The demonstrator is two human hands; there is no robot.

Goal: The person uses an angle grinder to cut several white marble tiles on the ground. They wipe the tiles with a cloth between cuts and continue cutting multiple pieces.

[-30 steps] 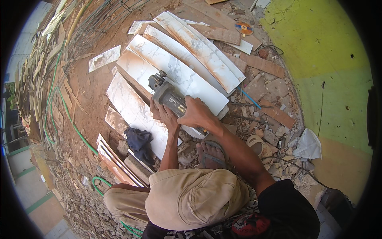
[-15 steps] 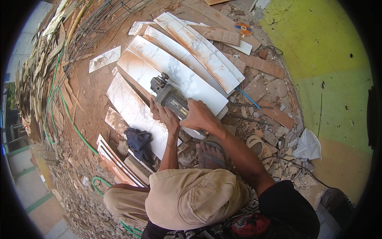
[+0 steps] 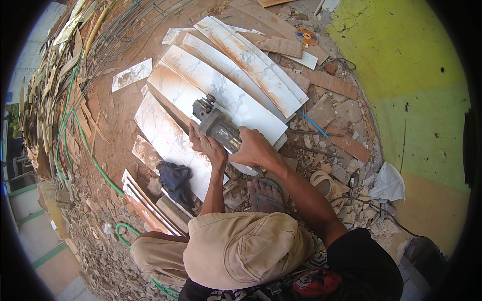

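Note:
An angle grinder [image 3: 221, 129] with a dark, dusty body is held over white marble-look tile pieces [image 3: 228, 100]. Its gear head [image 3: 203, 106] points away from me and to the left. My right hand [image 3: 255, 149] is wrapped round the rear of the body. Along the tool's left side and partly beneath it, my left hand [image 3: 210, 149] is curled against the body, some fingers hidden. Below both hands lies another marbled tile strip [image 3: 160, 125] with brown dirt on it. A dark cloth [image 3: 175, 181] lies bunched on that strip's near left edge.
Rubble and my sandalled foot [image 3: 266, 194] are close by. A yellow-green wall [image 3: 401, 100] bounds the right side. An orange disc [image 3: 307, 37] lies at the far right of the tiles. A green hose [image 3: 95, 160] runs at left; a black cable [image 3: 381, 210] trails at right.
The grinder has shifted slightly to the right, its head turned a little, with my right hand moving along. My left hand stays almost in place against it. The tiles have not moved.

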